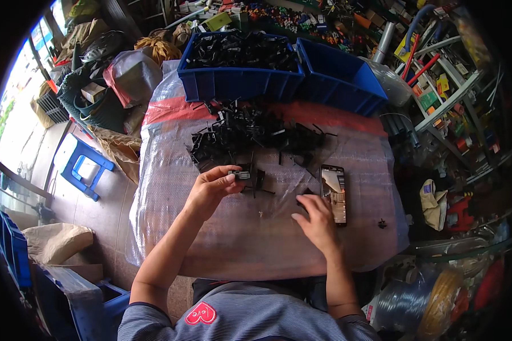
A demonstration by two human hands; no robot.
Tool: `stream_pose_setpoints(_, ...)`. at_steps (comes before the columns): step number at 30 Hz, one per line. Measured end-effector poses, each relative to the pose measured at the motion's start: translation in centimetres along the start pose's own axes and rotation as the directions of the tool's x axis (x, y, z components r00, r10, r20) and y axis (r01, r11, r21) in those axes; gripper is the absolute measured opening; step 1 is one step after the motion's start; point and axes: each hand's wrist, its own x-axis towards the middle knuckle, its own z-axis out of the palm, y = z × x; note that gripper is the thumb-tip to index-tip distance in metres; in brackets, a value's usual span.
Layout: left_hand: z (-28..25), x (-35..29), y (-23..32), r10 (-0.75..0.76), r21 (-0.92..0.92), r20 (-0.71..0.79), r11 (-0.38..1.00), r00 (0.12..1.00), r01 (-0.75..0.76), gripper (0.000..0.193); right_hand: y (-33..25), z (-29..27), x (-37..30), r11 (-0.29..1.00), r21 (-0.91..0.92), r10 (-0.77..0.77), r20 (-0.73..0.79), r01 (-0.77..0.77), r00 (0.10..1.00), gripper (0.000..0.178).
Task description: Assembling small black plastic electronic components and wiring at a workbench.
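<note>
Left of frame: blue stool [73, 173] on floor. Left of centre: left hand [210, 192] over desk [227, 250], grip pinching small dark part [243, 175] between thumb and fingers, just below black parts pile [239, 131]. Upper centre: blue bin [239, 84] full of black pieces. Right of centre: right hand [317, 219], fingers bent by small black piece [308, 192]; can't tell if grip has it. Phone [334, 196] just beside, screen lit; second blue bin [347, 91] upper right; tiny black bit [382, 224] farther right.
</note>
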Motion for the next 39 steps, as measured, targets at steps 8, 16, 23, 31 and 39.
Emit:
stream_pose_setpoints(8, -1.3, 0.3, -0.2, 0.08, 0.039, 0.117, 0.996, 0.99, -0.085, 0.023, -1.8, 1.1, 5.7, 0.991, -0.088, -0.092, 0.146, 0.105, 0.985, 0.037)
stream_pose_setpoints(16, 1.1, -1.1, -1.0, 0.031, 0.227, 0.035, 0.973, 0.999, -0.038, 0.022, -4.5, 3.8, 5.7, 0.57, 0.799, 0.248, 0.058, -0.193, 0.967, 0.024)
stream_pose_setpoints(23, 1.6, -1.5, -1.8, 0.088, 0.238, 0.037, 0.967, 0.995, -0.094, 0.016, -4.6, 4.7, 5.1, 0.624, 0.778, 0.112, 0.004, -0.073, 0.994, 0.015)
stream_pose_setpoints(31, 2.6, -2.4, -1.8, 0.48, 0.52, 0.154, 0.704, 0.864, -0.484, 0.02, -3.8, 5.5, 4.9, -0.011, 0.878, 0.172, 0.473, -0.478, 0.864, 0.008)
stream_pose_setpoints(39, 3.1, -2.7, -1.1, 0.532, 0.725, 0.258, 0.445, 0.807, -0.525, 0.023, -3.1, 5.9, 4.5, -0.055, 0.878, 0.175, 0.478, -0.476, 0.861, 0.009)
